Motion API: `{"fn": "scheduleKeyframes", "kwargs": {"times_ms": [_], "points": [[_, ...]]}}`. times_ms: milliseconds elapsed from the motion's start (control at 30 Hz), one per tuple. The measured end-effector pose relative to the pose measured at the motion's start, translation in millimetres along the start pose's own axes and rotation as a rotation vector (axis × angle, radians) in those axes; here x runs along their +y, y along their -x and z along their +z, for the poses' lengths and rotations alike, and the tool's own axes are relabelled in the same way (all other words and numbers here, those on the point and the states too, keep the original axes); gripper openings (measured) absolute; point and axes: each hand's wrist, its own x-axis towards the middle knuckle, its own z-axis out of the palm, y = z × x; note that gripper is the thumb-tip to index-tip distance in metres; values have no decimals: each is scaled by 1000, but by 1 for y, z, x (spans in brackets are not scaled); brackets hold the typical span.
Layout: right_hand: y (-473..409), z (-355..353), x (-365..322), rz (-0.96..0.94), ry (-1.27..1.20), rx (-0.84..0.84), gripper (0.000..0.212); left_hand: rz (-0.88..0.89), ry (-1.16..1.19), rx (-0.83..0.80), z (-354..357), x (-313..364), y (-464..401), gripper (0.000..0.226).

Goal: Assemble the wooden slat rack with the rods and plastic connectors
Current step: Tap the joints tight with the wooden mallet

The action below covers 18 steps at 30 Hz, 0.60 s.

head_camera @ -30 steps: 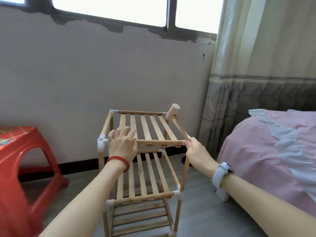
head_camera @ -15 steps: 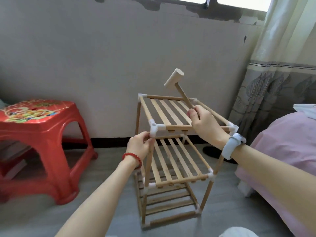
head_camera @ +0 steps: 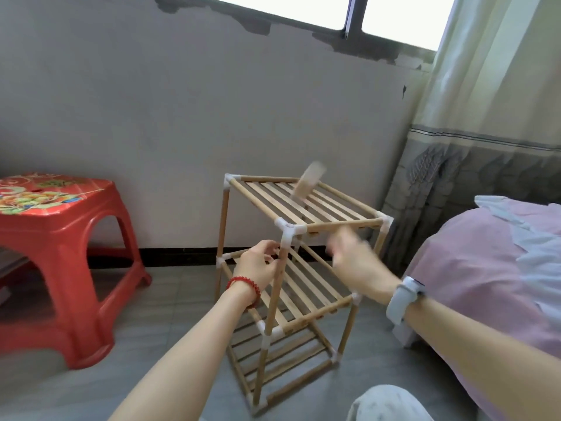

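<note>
The wooden slat rack (head_camera: 306,205) stands on the floor with three slatted tiers joined by upright rods and white plastic connectors. My left hand (head_camera: 258,264) grips the near upright rod (head_camera: 274,296) just below the white corner connector (head_camera: 287,227) of the top tier. My right hand (head_camera: 353,256), blurred by motion, holds the handle of a small wooden mallet. The mallet head (head_camera: 308,180) hovers blurred over the top tier's slats.
A red plastic stool (head_camera: 57,238) stands to the left against the wall. A bed with a pink cover (head_camera: 491,268) fills the right side, with a curtain (head_camera: 485,123) behind it. My knee (head_camera: 388,402) shows at the bottom. Grey floor surrounds the rack.
The mallet has swung down from above the rack toward the top tier, my right hand dropping with it. My left hand has stayed on the near upright rod under the corner connector.
</note>
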Motion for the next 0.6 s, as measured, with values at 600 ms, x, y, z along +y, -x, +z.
{"fn": "scheduleKeyframes", "kwargs": {"times_ms": [600], "points": [[1,-18,-12,50,-94,131,20,8,-178,199,-34,-13,10,35]]}}
